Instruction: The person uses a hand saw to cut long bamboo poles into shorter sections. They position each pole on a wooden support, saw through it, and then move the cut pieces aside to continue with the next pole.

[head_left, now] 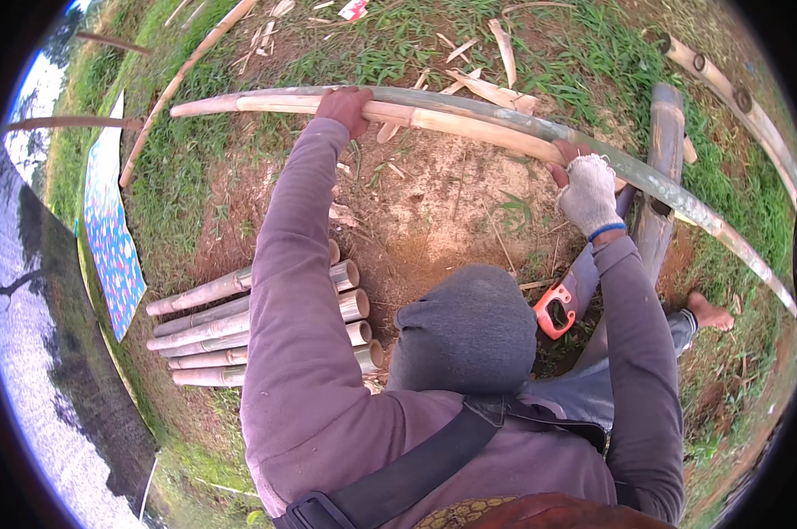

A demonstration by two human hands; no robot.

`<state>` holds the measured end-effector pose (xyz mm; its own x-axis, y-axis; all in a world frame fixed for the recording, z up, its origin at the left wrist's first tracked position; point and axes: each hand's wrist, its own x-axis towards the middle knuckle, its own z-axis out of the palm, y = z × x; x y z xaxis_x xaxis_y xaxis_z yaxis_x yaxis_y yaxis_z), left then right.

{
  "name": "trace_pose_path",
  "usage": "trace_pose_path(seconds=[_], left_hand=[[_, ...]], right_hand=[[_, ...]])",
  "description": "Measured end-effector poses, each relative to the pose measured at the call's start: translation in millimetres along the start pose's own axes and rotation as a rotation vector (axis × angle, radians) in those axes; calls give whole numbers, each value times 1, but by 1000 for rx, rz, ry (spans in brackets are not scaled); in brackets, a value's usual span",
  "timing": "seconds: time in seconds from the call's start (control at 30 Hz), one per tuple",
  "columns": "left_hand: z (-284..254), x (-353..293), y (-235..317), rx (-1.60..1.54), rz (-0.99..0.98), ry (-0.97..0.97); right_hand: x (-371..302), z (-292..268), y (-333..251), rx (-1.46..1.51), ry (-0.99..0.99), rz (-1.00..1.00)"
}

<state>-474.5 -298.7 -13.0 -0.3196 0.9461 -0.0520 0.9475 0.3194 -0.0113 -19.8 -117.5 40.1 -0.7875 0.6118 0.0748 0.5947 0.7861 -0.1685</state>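
Observation:
A long bamboo pole (469, 115), greenish on its far side and pale along its near side, stretches across in front of me, curved by the lens. My bare left hand (345, 109) is closed over its left part. Farther right, my right hand (586, 185), in a whitish knitted glove with bare fingertips showing, grips the pole's near edge. Below the right hand lies a handsaw (557, 310) with an orange handle, its blade partly hidden by my forearm. A thick grey bamboo log (666, 141) passes under the pole at the right.
Several cut bamboo lengths (213, 331) lie side by side at the left, partly behind my left arm. Split bamboo pieces (495, 93) and shavings litter the grass and soil ahead. Another bamboo pole (724, 93) is at the far right; a blue patterned sheet (112, 234) is at the left.

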Motion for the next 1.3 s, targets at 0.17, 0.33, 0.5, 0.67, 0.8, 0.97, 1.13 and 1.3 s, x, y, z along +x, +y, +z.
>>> trace_pose_path(seconds=[0.17, 0.33, 0.5, 0.67, 0.8, 0.97, 1.13, 1.3], left_hand=[[0, 24, 19, -92, -55, 116], [-4, 17, 35, -102, -77, 123], [-5, 26, 100, -79, 140, 218], [-14, 53, 190, -57, 309, 98], [-26, 91, 226, -71, 267, -227], [-13, 90, 215, -76, 289, -201], [-13, 90, 244, -46, 304, -132], [-18, 87, 307, -81, 329, -139]], right_hand=[[26, 11, 26, 57, 126, 40], [34, 13, 21, -9, 30, 111], [44, 33, 46, 46, -2, 102], [47, 7, 30, 50, -108, 153], [25, 21, 43, -67, 240, 1], [-138, 38, 30, 200, 105, -47], [-275, 72, 0, 171, -521, 253], [-272, 54, -6, 117, -700, 354]])
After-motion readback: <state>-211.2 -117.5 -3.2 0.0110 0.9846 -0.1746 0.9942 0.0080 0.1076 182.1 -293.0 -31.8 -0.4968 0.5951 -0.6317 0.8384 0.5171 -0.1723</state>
